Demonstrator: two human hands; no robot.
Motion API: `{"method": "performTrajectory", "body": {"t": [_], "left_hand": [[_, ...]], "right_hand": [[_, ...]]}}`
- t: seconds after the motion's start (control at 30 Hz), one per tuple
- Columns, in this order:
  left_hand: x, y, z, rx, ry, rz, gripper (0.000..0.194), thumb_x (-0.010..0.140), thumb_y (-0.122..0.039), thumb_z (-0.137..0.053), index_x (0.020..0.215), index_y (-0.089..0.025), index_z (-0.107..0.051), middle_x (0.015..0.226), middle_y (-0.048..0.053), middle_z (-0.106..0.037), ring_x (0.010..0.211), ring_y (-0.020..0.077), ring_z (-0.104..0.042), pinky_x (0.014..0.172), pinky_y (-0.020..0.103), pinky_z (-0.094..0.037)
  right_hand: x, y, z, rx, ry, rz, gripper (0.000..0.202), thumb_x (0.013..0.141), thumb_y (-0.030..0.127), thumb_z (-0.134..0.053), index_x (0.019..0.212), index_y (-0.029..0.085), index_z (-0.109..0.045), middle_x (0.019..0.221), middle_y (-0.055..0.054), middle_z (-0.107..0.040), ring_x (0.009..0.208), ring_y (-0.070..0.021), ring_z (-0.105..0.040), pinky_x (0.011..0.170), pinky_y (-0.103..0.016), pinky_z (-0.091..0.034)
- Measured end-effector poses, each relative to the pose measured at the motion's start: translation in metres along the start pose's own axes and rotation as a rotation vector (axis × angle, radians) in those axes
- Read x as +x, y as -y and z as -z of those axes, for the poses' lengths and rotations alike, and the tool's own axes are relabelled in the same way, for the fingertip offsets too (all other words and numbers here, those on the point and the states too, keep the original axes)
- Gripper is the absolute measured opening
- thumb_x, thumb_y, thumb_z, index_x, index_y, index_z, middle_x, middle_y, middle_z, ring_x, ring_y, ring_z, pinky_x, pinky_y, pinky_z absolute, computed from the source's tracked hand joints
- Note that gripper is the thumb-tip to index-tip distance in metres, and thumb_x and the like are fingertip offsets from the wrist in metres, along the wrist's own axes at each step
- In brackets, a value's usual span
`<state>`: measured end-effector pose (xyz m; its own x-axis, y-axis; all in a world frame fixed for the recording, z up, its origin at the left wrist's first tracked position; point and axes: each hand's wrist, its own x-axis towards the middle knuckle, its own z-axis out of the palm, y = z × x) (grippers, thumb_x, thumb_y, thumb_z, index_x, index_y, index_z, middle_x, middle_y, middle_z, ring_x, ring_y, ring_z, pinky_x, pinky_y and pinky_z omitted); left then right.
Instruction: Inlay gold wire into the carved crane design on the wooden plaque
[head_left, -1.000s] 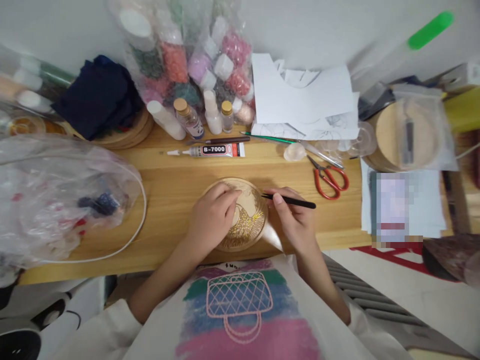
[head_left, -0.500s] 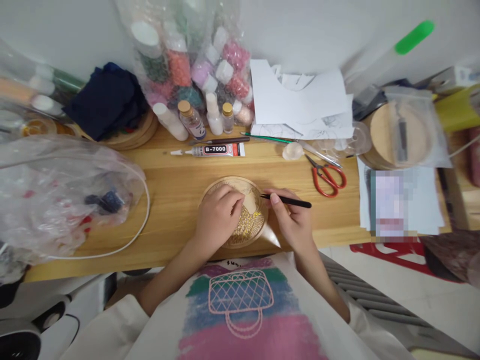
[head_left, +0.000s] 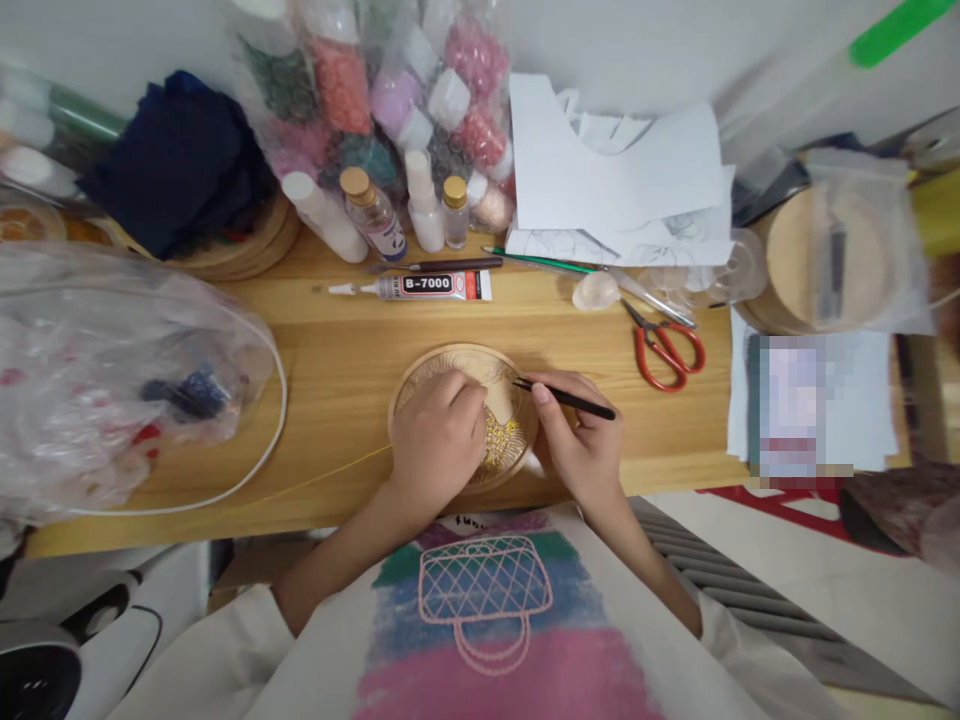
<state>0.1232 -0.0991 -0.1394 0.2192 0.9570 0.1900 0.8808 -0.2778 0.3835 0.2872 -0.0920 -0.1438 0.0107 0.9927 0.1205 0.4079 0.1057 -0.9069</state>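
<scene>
On the wooden table in front of me lies a round wooden disc (head_left: 420, 372) with line drawing and gold filling its lower part. My left hand (head_left: 439, 440) rests over its left side, fingers closed in a pinch. A thin gold thread (head_left: 330, 468) runs from that hand out to the left; the fingertips' grip on it is mostly hidden. At the disc's right edge, my right hand (head_left: 581, 430) is closed around black tweezers (head_left: 574, 402). Their tips point left, over a pale bare shape on the disc.
Behind the disc lie a B-7000 glue tube (head_left: 431, 286), a dark-handled tool (head_left: 450, 265) and several small bottles (head_left: 375, 215). Red-handled scissors (head_left: 667, 355) lie to the right, near stacked papers (head_left: 862, 400). A clear plastic bag (head_left: 112, 390) and white cable (head_left: 279, 420) occupy the left.
The view has shifted slightly. The tweezers' tips sit a little further left over the disc, and the gold thread now shows to the left of my left hand.
</scene>
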Motion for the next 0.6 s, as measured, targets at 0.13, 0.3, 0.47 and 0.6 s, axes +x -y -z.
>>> {"method": "performTrajectory", "body": {"t": [0.13, 0.3, 0.47, 0.6], "left_hand": [[0.001, -0.004, 0.001, 0.07, -0.031, -0.024, 0.019, 0.087, -0.009, -0.054, 0.075, -0.017, -0.067, 0.075, 0.004, -0.065, 0.073, 0.0182, -0.06, 0.065, 0.03, -0.043], [0.002, -0.005, 0.003, 0.097, 0.019, -0.021, 0.021, 0.088, -0.009, -0.051, 0.078, -0.016, -0.068, 0.076, 0.004, -0.066, 0.073, 0.0189, -0.061, 0.064, 0.03, -0.043], [0.005, -0.007, 0.006, 0.103, 0.094, -0.008, 0.022, 0.089, -0.01, -0.05, 0.079, -0.015, -0.069, 0.076, 0.006, -0.065, 0.073, 0.0209, -0.062, 0.063, 0.032, -0.043], [0.008, -0.009, 0.008, 0.118, 0.118, -0.003, 0.023, 0.088, -0.01, -0.049, 0.077, -0.015, -0.068, 0.074, 0.006, -0.064, 0.069, 0.0204, -0.061, 0.061, 0.032, -0.042]], "right_hand": [[0.0, 0.0, -0.005, -0.023, -0.052, 0.028, 0.01, 0.09, 0.022, -0.062, 0.092, 0.022, -0.072, 0.089, -0.003, -0.075, 0.086, -0.0163, -0.069, 0.079, -0.033, -0.057], [0.002, 0.0, -0.011, -0.072, -0.052, 0.045, 0.012, 0.09, 0.023, -0.061, 0.09, 0.022, -0.072, 0.087, -0.003, -0.075, 0.084, -0.0169, -0.069, 0.076, -0.034, -0.057], [0.004, 0.0, -0.013, -0.113, -0.048, 0.061, 0.012, 0.091, 0.022, -0.06, 0.088, 0.021, -0.071, 0.083, -0.003, -0.074, 0.08, -0.0158, -0.069, 0.072, -0.031, -0.057], [0.005, 0.0, -0.015, -0.139, -0.04, 0.06, 0.013, 0.092, 0.024, -0.059, 0.087, 0.021, -0.071, 0.082, -0.003, -0.074, 0.079, -0.0163, -0.069, 0.071, -0.031, -0.057]]}}
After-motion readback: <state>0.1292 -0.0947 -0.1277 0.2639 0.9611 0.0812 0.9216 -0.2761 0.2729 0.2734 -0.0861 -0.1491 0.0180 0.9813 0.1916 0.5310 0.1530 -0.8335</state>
